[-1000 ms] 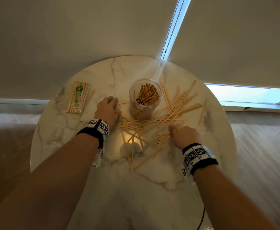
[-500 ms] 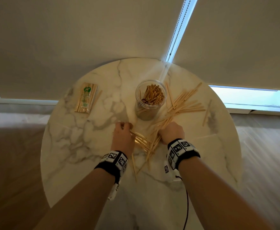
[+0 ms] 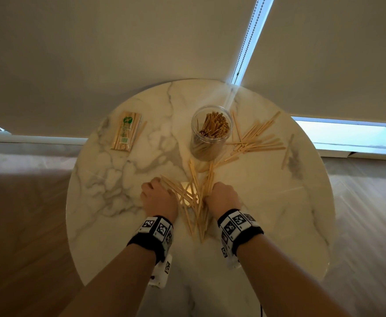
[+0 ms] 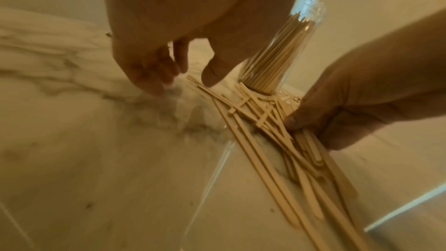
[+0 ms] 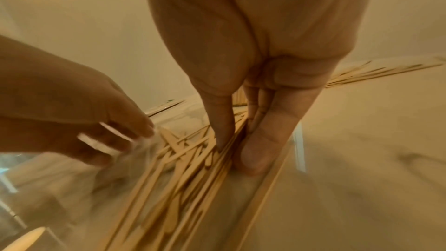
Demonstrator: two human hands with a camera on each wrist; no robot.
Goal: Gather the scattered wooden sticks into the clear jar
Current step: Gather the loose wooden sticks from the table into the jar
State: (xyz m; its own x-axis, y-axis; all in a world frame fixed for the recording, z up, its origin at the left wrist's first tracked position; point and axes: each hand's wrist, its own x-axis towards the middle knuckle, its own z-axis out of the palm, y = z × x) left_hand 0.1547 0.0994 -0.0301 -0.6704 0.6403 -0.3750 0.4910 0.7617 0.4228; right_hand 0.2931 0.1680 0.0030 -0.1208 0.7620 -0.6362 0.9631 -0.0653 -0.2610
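Note:
The clear jar point(image 3: 211, 133) stands upright at the back middle of the round marble table point(image 3: 109, 216), packed with sticks standing on end. A swept-together pile of wooden sticks point(image 3: 194, 197) lies in front of it between my hands. My left hand point(image 3: 158, 195) rests at the pile's left edge; in the left wrist view the left hand point(image 4: 183, 81) holds nothing and its thumb points down beside the sticks. My right hand point(image 5: 235, 152) pinches a bundle of sticks point(image 5: 212, 159) between thumb and fingers against the table. More loose sticks point(image 3: 256, 140) fan out right of the jar.
A sealed packet of sticks point(image 3: 126, 130) lies at the table's back left. One lone stick point(image 3: 287, 152) lies near the right rim. Window blinds hang behind the table, with a bead chain point(image 3: 244, 49) above the jar.
Both hands have drawn together and toward me, sweeping the sticks in front of the jar into one narrow pile. The right hand now pinches part of it.

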